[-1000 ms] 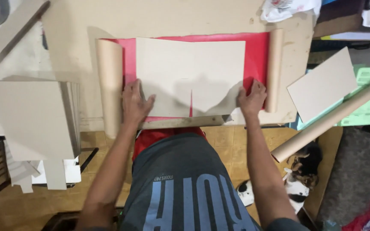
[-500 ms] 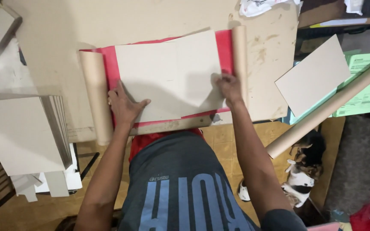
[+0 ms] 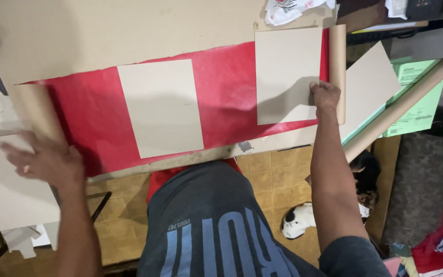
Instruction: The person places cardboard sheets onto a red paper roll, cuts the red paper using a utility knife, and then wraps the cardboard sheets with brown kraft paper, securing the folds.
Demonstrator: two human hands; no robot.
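Now two grey boards lie apart on the red sheet [image 3: 232,87], where a second ago a single stack sat at its middle under both hands. The right hand [image 3: 325,95] presses the right board [image 3: 287,77] flat near the rolled edge [image 3: 337,72], fingers curled down on its lower corner. The left board [image 3: 160,109] rests untouched near the sheet's middle. The left hand [image 3: 44,160], blurred, has swung out to the stack of boards [image 3: 6,190] at the counter's left end, fingers spread, gripping nothing. The split suggests the boards are being spaced for covering.
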